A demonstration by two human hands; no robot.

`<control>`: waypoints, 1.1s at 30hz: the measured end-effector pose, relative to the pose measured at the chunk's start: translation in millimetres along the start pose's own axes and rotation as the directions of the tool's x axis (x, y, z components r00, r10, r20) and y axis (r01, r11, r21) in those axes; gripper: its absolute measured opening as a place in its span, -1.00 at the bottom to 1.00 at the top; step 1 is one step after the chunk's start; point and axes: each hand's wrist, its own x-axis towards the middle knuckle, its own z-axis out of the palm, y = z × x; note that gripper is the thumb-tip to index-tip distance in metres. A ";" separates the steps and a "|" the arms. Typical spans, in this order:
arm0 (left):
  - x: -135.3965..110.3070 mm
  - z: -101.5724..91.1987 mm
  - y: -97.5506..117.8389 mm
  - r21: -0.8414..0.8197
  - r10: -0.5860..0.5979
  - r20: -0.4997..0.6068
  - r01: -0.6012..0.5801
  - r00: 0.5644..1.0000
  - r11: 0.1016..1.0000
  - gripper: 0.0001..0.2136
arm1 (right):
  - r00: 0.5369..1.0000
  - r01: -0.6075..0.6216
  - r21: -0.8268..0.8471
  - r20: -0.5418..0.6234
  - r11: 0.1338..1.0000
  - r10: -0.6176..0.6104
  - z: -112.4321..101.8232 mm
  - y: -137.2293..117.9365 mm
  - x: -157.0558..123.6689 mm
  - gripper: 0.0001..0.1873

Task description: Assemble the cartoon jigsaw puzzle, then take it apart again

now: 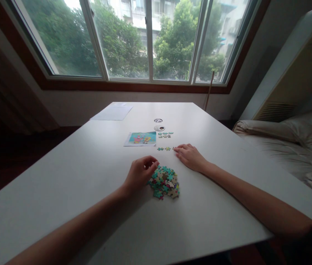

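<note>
A heap of loose jigsaw pieces [164, 183], mostly green-blue and beige, lies in the middle of the white table. At its upper left edge is my left hand [142, 171], fingers curled and thumb brought against the index finger; whatever is in that pinch is too small to make out. My right hand [191, 156] rests on the table beyond the heap, fingers stretched out. Its fingertips touch a jigsaw piece [174, 148] and partly cover it. To the left of this piece, in line with it, lie a jigsaw piece [168, 148] and another jigsaw piece [160, 149].
Farther back, several jigsaw pieces [165, 134] form two short rows beside a colourful cartoon picture sheet [142, 138]. Two round items [159, 128] lie behind them. White paper [113, 112] is at the far left corner. A sofa [272, 136] stands right of the table [89, 173].
</note>
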 end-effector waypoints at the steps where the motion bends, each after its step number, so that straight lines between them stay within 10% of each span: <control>1: -0.1 0.1 -0.1 0.002 0.002 0.001 -0.002 1.000 1.000 -0.76 | 1.000 -0.004 -0.004 0.005 1.000 0.004 0.1 -0.8 0.5 -0.62; 17: -4.0 -1.0 8.2 0.111 0.126 0.159 -0.144 0.979 0.983 -0.85 | 1.000 -0.023 0.031 -0.017 0.999 0.023 2.8 0.4 0.9 -0.61; 25: -5.9 0.7 8.8 0.041 0.141 0.168 -0.150 0.976 0.988 -0.88 | 0.984 0.087 0.273 -0.172 0.958 -0.040 -10.8 -14.5 -12.2 -0.79; 33: -2.9 -2.2 5.5 -0.118 0.113 0.036 -0.108 0.993 0.987 -0.81 | 0.997 0.063 0.567 -0.072 0.821 -0.027 -22.2 -46.5 -23.9 -0.79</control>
